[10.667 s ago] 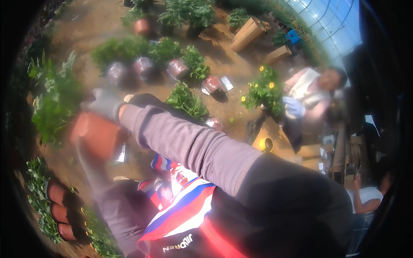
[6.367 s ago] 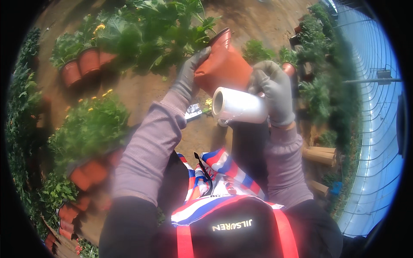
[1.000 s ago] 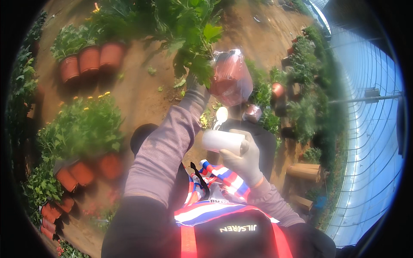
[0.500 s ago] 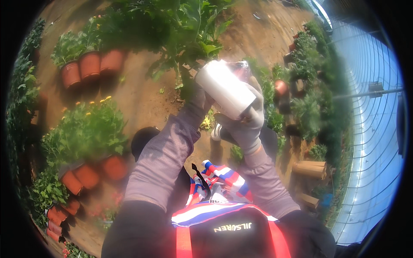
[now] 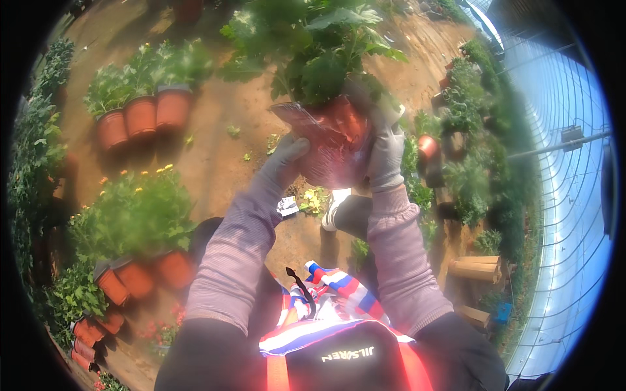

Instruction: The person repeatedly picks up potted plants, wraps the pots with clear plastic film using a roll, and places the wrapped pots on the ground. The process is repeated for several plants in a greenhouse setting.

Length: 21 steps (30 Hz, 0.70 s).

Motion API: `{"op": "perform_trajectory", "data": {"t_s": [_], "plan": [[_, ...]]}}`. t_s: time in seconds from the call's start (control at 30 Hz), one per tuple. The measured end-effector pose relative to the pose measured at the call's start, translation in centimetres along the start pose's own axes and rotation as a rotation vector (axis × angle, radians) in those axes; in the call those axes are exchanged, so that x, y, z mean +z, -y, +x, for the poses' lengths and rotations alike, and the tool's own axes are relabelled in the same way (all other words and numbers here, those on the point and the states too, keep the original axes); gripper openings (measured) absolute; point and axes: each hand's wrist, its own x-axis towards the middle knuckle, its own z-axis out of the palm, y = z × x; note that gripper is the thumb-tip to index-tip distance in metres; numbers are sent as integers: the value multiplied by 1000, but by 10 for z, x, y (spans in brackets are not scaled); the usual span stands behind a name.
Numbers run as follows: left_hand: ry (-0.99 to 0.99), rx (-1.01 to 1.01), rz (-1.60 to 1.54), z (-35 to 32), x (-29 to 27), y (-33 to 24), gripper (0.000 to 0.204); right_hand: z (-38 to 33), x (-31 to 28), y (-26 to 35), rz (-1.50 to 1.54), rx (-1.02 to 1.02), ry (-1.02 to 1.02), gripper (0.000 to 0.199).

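A leafy green plant [image 5: 319, 72] in a reddish-brown pot [image 5: 342, 127] is raised in front of me, above the soil. Clear shiny plastic film [image 5: 336, 163] covers the pot's side and bottom, with a loose edge at the upper left. My left hand [image 5: 287, 159], in a grey glove, grips the wrapped pot's left side with the thumb in front; its other fingers are hidden. Against the right side is my gloved right hand [image 5: 386, 153], closed on the pot, its fingers partly blurred and behind it. A pale shape by those fingertips is too blurred to name.
Potted plants [image 5: 140, 120] stand at the far left, with yellow-flowered ones [image 5: 130, 208] nearer. Another row of plants [image 5: 466, 150] runs along the right, beside cardboard tubes [image 5: 476, 268] and a ribbed greenhouse wall [image 5: 567, 215]. Cut leaves [image 5: 313, 201] lie near my shoe [image 5: 334, 210].
The white cylinder that was in front of my hands no longer shows there. Now the film-wrapped pot is in view between both hands, and my left hand has come out from behind.
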Motion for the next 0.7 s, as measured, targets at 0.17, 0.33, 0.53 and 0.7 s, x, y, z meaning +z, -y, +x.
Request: {"op": "perform_trajectory", "data": {"t_s": [0.17, 0.33, 0.53, 0.7], "plan": [[-9, -2, -25, 7, 3, 13, 61, 9, -7, 13, 463, -301, 230, 40], [-16, 73, -26, 11, 8, 20, 59, -10, 11, 13, 50, -220, 373, 39], [-23, 37, -67, 12, 11, 28, 55, -19, -2, 12, 138, -261, 459, 51], [-3, -16, -221, 15, 16, 27, 50, -11, -8, 9, 168, -267, 605, 50]]}}
